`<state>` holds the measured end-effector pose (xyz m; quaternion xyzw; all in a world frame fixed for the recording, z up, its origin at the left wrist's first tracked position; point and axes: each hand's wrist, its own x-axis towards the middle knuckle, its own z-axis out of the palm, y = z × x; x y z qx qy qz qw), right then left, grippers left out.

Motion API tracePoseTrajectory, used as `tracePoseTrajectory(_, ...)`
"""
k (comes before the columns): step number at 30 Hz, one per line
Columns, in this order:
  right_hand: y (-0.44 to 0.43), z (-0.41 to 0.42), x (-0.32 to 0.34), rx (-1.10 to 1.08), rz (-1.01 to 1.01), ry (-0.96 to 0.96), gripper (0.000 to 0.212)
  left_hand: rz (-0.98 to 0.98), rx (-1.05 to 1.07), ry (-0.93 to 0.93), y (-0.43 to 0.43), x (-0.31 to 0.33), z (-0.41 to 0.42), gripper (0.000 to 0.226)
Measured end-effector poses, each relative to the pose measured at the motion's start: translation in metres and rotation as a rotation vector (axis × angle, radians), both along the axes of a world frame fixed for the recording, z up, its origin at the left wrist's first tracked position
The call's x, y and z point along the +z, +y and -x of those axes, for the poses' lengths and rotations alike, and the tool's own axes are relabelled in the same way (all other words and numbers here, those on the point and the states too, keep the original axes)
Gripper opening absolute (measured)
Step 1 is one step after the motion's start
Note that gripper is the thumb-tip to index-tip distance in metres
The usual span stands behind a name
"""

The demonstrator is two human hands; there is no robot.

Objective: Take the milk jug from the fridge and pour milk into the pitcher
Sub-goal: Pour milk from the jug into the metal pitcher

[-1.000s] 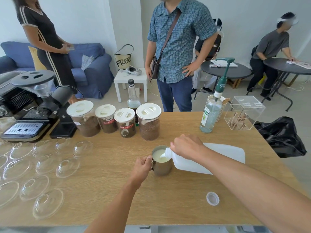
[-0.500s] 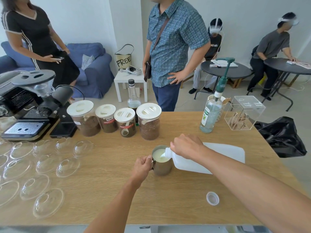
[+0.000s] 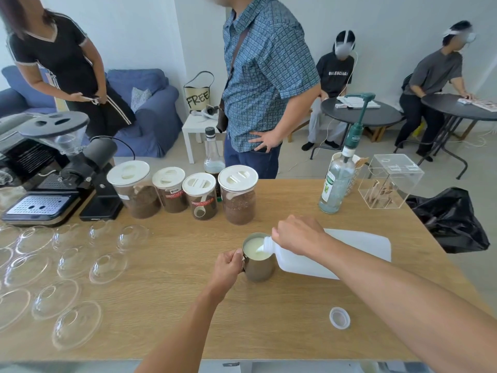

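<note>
A white plastic milk jug (image 3: 357, 250) is tipped on its side above the wooden table (image 3: 166, 297), its spout over a steel pitcher (image 3: 259, 269). Milk runs from the spout into the pitcher, which holds white milk near its rim. My right hand (image 3: 298, 234) grips the jug near its neck. My left hand (image 3: 228, 266) holds the pitcher's handle from the left. The jug's white cap (image 3: 339, 318) lies loose on the table to the front right.
Several glass domes (image 3: 76, 328) cover the table's left side. Several lidded jars of coffee (image 3: 238, 197) stand behind the pitcher, with a pump bottle (image 3: 337, 184) and a clear box (image 3: 390, 181) at the back right. A coffee machine (image 3: 35, 168) sits far left. People stand and sit beyond the table.
My hands, the jug and the pitcher have held their place while milk keeps running. The two people standing behind the table have shifted.
</note>
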<state>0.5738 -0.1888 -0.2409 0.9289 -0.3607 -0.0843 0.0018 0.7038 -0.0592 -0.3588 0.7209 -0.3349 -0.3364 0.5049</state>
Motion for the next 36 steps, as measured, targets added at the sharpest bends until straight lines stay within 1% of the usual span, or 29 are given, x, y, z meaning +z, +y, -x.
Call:
tracePoseTrajectory(12,-0.001,0.001,0.0,-0.006,-0.002,0.005,0.049,-0.009,0.001,0.008,-0.002,-0.006,-0.003,0.038)
tracePoseTrajectory(23,-0.006,0.005,-0.003,-0.075,-0.053,-0.095,0.052,-0.026,-0.013,-0.017,-0.003,-0.009,-0.004,0.046)
tracePoseTrajectory(28,-0.008,0.008,0.001,-0.108,-0.085,-0.168,0.051,-0.024,0.004,-0.018,-0.003,-0.009,-0.003,0.04)
tracePoseTrajectory(31,-0.01,0.012,0.005,-0.127,-0.094,-0.216,0.054,-0.029,-0.002,-0.018,-0.002,-0.01,-0.003,0.039)
tracePoseTrajectory(36,-0.016,0.02,0.01,-0.133,-0.086,-0.356,0.055,-0.041,-0.007,-0.004,-0.001,-0.01,-0.004,0.037)
